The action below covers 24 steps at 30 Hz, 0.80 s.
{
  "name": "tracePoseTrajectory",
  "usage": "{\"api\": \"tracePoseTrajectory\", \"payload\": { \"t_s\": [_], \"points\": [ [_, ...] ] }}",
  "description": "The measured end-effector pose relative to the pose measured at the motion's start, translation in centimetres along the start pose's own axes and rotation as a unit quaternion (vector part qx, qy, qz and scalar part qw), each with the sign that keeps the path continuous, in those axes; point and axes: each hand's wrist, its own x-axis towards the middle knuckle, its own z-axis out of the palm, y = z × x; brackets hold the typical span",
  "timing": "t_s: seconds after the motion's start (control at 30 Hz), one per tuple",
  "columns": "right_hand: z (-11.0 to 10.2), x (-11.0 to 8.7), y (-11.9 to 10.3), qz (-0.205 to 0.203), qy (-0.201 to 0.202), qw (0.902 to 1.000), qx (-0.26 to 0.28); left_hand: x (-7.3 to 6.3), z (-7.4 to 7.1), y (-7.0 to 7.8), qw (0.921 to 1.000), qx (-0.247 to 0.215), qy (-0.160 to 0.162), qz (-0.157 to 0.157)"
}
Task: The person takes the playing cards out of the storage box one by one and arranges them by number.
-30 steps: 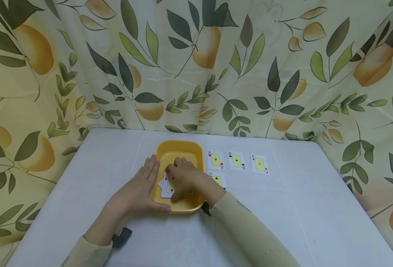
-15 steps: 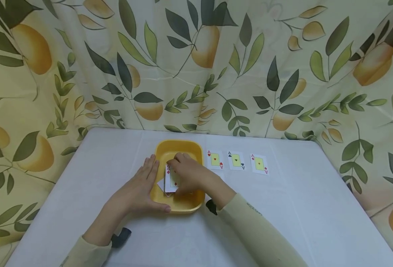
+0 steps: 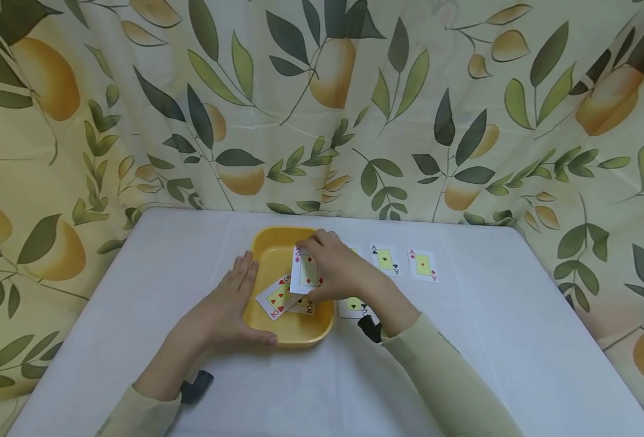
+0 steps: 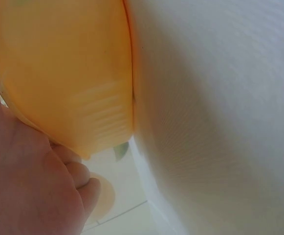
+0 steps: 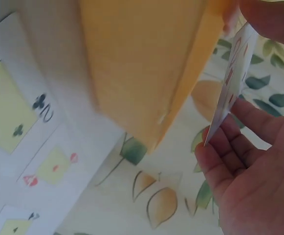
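Note:
In the head view my right hand [image 3: 340,267] holds a two of diamonds playing card [image 3: 303,276] above the right half of a yellow tray [image 3: 264,238]. The right wrist view shows the thumb and fingers at opposite edges of this card [image 5: 233,73]. My left hand [image 3: 218,306] rests along the tray's left side, fingers straight and thumb at the near rim. Seen from the left wrist, that hand [image 4: 34,181] lies against the tray's outer wall [image 4: 68,73]. Inside the tray lie a red heart card [image 3: 275,297] and another card [image 3: 302,305], partly overlapping.
Right of the tray, an ace of clubs [image 3: 385,260] and an ace of diamonds [image 3: 423,266] lie face up in a row. The ace of hearts [image 5: 54,166] is mostly hidden behind my right hand in the head view. A two of clubs [image 3: 352,308] lies nearer me.
My right hand has lifted the two of diamonds from the tray's left part and moved right with it, uncovering cards beneath. My left hand has stayed at the tray.

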Motion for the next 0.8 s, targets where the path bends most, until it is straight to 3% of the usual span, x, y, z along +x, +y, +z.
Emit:
{"api": "tracePoseTrajectory", "payload": {
  "t_s": [0.63,0.8],
  "points": [
    [-1.1,-3.1,4.6,0.064,0.012,0.9979,-0.01,0.3,0.2,-0.1,0.9998,0.006,-0.011,-0.017],
    [-0.8,-3.9,5.8,0.076,-0.001,0.9969,-0.017,0.2,0.3,-0.2,0.9998,0.003,-0.011,-0.016]
  ]
}}
